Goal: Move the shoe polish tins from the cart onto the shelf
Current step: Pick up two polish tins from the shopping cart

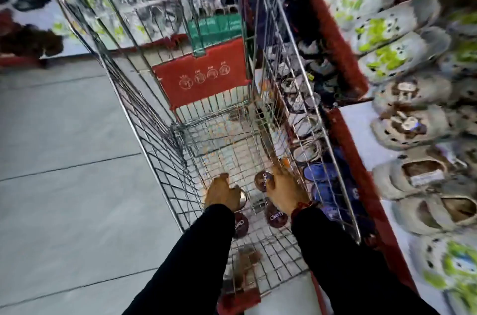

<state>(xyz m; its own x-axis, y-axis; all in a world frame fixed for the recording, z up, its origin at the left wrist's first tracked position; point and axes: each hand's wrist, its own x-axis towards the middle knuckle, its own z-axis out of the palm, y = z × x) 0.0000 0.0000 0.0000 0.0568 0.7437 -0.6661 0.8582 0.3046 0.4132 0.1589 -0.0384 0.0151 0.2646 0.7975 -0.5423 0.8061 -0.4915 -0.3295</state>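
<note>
Both my hands reach down into a wire shopping cart. My right hand grips a round dark-brown shoe polish tin by its edge, the lid facing up. My left hand is closed over another tin, of which only a metallic rim shows. Two more brown tins lie on the cart floor below my hands, one near my left wrist and one near my right wrist. The shelf runs along the right side of the cart.
The shelf on the right has a red edge and holds rows of grey clogs with green and brown decorations. A red child-seat flap stands at the cart's far end. Grey tiled floor lies to the left. The picture is blurred.
</note>
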